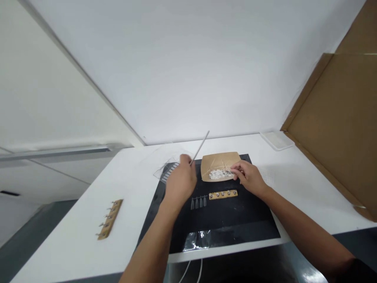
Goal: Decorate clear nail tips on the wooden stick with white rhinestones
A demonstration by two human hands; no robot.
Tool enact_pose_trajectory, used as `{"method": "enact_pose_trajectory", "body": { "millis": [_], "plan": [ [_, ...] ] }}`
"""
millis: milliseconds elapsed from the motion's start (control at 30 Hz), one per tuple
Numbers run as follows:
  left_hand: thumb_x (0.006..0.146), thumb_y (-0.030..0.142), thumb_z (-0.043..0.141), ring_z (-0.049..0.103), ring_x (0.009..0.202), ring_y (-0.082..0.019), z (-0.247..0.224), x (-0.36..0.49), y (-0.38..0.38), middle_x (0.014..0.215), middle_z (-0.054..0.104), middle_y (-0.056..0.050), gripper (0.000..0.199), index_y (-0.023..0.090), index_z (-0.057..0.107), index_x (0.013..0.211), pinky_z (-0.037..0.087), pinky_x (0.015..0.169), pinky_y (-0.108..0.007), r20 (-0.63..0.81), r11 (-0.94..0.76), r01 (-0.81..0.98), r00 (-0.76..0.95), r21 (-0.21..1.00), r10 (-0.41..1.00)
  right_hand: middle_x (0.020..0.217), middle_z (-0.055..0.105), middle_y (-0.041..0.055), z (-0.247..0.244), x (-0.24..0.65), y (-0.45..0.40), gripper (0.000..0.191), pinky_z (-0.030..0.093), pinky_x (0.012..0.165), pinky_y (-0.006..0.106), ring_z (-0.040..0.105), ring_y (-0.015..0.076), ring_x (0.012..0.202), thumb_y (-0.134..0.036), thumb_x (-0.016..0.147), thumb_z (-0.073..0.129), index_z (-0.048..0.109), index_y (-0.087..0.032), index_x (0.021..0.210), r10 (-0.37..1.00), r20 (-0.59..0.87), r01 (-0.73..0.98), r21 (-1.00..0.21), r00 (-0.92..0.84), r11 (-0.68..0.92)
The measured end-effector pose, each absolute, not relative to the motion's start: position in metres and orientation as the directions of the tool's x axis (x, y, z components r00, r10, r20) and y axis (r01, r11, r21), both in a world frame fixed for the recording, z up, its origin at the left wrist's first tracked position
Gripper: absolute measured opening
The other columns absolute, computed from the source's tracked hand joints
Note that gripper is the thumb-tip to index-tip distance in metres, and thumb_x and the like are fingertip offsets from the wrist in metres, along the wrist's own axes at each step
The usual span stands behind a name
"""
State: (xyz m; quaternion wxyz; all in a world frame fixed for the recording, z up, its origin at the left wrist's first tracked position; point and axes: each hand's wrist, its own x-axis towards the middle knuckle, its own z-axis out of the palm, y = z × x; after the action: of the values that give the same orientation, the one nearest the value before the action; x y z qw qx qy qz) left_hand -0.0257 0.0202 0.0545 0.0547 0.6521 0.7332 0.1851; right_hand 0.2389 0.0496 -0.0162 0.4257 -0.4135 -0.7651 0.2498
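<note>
My left hand (182,179) is closed around a thin grey rod (200,146) that points up and to the right. My right hand (247,175) is at the right side of a brown cardboard tray (219,159); its fingertips pinch together over small white pieces (218,174) inside. Whatever those fingers hold is too small to make out. In front of the tray, a wooden strip (223,195) carries several metal studs. Grey nail-shaped tips (199,203) hang from a thin bar beside it. Partly behind my left hand lies a clear sheet (160,173) with a row of pale tips.
A black mat (224,220) covers the middle of the white table (129,184). Another wooden strip (110,220) with upright metal pins is at the left. A shallow white tray (277,140) stands at the back right, near a cardboard panel (338,129). White cables hang below the front edge.
</note>
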Motion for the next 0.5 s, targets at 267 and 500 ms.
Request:
{"method": "enact_pose_trajectory", "body": {
  "millis": [267,500],
  "plan": [
    [0.11,0.035,0.038,0.076,0.102,-0.029,0.012,0.022,0.044,0.122,0.073,-0.016,0.042,0.016,0.046,0.147,0.057,0.087,-0.038,0.295,-0.409,0.794,0.301,0.449,0.907,0.067,0.069,-0.0011,-0.021,0.24,0.053,0.022,0.052,0.072,0.031,0.067,0.0192,0.07,-0.038,0.106,0.062,0.066,-0.024,0.089,0.858,0.472,0.455,-0.731,-0.202,0.509],
    [0.108,0.044,0.049,0.076,0.081,-0.022,-0.007,0.02,0.029,0.092,0.078,-0.006,0.038,0.02,0.064,0.133,0.057,0.077,-0.03,0.329,-0.512,0.679,0.393,0.527,0.859,0.073,0.07,-0.0005,-0.015,0.224,0.039,0.022,0.053,0.073,0.03,0.068,0.0172,0.068,-0.036,0.104,0.065,0.065,-0.023,0.086,0.851,0.488,0.425,-0.74,-0.194,0.522]
  ]
}}
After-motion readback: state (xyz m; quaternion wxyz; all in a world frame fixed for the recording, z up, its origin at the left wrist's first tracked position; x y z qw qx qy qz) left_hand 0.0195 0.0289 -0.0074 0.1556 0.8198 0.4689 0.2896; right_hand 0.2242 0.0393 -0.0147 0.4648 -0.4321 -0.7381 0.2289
